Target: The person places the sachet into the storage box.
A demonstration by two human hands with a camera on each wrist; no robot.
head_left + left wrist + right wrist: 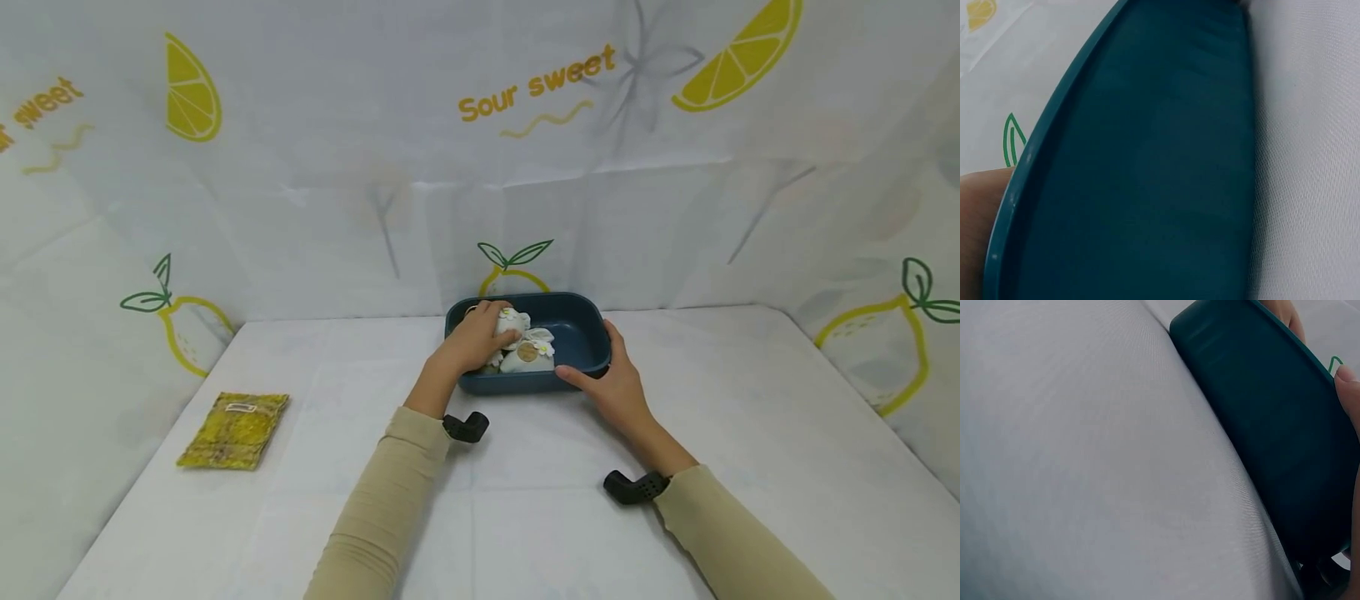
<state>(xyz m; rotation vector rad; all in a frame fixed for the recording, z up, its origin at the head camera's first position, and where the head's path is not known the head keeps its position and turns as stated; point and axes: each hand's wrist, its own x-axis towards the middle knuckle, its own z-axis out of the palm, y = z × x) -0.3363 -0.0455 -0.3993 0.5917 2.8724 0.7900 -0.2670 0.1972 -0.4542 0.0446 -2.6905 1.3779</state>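
Note:
A dark blue rectangular basin (573, 329) rests at the back of the white table. Inside its left part lie small white cloth pouches with daisies; one pouch (527, 357) bears a round brown label. My left hand (474, 340) reaches over the front rim and grips another white pouch (513, 320), thumb on its near side. With my right hand (618, 392) I hold the basin's front right corner, thumb at the front rim and fingers along the right side. Both wrist views are mostly filled by the basin's outer wall (1147, 150), which hides the pouches.
A flat yellow-brown packet (234, 431) lies on the left side of the table (555, 533). Behind the basin hangs a white cloth (315, 242) printed with lemons. Each wrist wears a black camera band (636, 487).

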